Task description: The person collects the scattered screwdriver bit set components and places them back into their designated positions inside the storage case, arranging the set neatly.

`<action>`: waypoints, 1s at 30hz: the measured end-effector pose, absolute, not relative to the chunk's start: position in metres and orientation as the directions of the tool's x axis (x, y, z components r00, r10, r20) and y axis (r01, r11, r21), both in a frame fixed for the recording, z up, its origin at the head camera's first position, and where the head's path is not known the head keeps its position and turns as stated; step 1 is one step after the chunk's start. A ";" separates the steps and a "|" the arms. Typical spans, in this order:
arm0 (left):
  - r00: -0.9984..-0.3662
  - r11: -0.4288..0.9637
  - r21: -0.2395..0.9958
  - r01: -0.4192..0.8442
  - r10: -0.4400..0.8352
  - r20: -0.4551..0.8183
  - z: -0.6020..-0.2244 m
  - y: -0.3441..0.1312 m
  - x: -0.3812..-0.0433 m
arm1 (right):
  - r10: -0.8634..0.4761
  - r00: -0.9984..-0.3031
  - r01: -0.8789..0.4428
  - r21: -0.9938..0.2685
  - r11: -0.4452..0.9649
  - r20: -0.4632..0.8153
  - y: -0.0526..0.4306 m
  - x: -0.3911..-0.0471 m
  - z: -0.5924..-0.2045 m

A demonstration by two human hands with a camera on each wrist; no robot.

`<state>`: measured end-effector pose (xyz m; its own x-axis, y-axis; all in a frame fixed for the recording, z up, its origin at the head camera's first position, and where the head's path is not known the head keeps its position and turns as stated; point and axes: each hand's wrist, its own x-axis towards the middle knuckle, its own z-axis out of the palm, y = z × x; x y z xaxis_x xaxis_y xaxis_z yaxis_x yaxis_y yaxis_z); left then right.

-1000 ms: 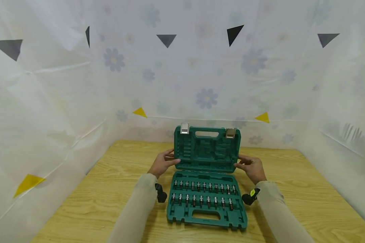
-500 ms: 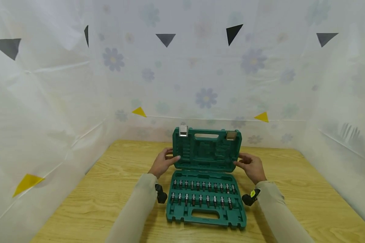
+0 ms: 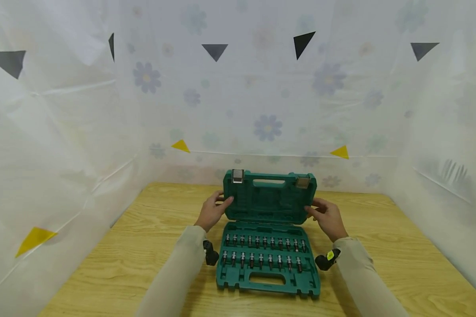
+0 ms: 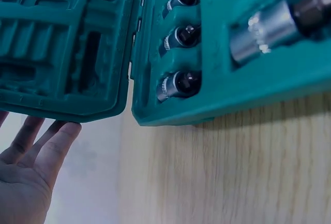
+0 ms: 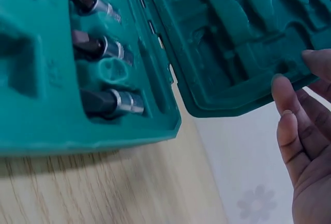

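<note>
A green plastic socket-bit case lies unfolded, its lid [image 3: 267,207] raised at the hinge and its base [image 3: 238,277] flat. Two rows of bit sockets [image 3: 260,260] sit in the base's slots. At the lid's left edge my left hand [image 3: 211,214] holds on, thumb on the inner side and other fingers partly hidden behind. Opposite it, my right hand [image 3: 329,219] grips the right edge in the same way. In the right wrist view its fingertips [image 5: 283,87] meet the lid's rim. Metal latches [image 3: 238,176] hang at the lid's top edge.
The case rests on a wood-grain table [image 3: 143,255]. Behind stands a pale flower-printed curtain [image 3: 222,110], with plastic sheeting on both sides. Each wrist carries a small black camera [image 3: 210,254].
The lid has tipped forward from the hinge, its top edge coming lower and its inside turning darker. Both hands have moved with it, staying at its side edges. The base stays in place.
</note>
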<state>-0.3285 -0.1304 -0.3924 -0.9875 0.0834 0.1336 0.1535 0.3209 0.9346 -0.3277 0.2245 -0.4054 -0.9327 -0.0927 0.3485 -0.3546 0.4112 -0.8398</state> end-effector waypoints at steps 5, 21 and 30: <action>-0.983 0.295 0.940 0.171 0.110 0.144 -0.391 -0.129 -0.328 | -0.088 -0.927 -0.367 -0.841 0.398 0.363 0.223 -0.324 -0.404; -0.962 0.313 0.916 0.252 0.181 0.203 -0.389 -0.131 -0.316 | -0.104 -0.935 -0.352 -0.855 0.382 0.338 0.224 -0.308 -0.400; -0.955 0.315 0.912 0.264 0.220 0.200 -0.391 -0.133 -0.309 | -0.149 -0.927 -0.375 -0.848 0.376 0.344 0.226 -0.301 -0.402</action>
